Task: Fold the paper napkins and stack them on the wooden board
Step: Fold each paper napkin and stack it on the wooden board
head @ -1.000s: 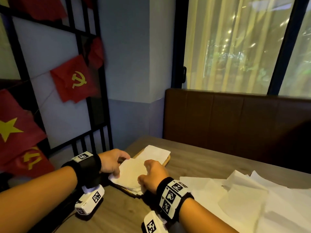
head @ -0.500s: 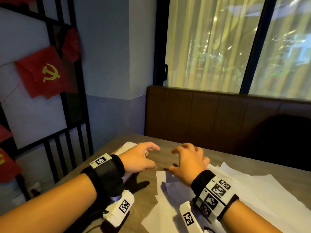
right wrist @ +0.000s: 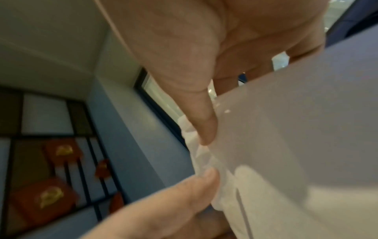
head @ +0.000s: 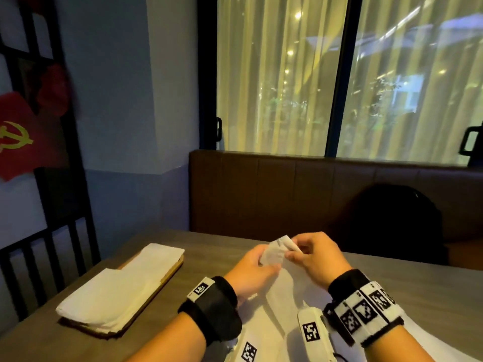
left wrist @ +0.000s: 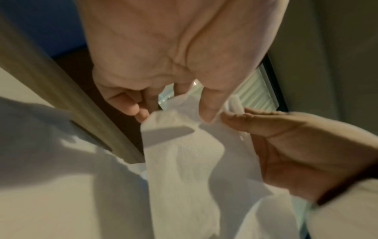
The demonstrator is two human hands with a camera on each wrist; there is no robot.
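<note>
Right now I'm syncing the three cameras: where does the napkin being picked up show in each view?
Head: the napkin is lower centre, lifted between the left hand and the right hand.
Left wrist: centre, hanging from the fingertips.
Right wrist: crumpled edge at centre, sheet spreading right.
Shared landmark: the window, also in the left wrist and right wrist views.

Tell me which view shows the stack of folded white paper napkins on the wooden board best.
The head view: the stack of folded white paper napkins lies in full on the wooden board. The wrist views do not clearly show the stack, only close-ups of fingers pinching a loose napkin.
</note>
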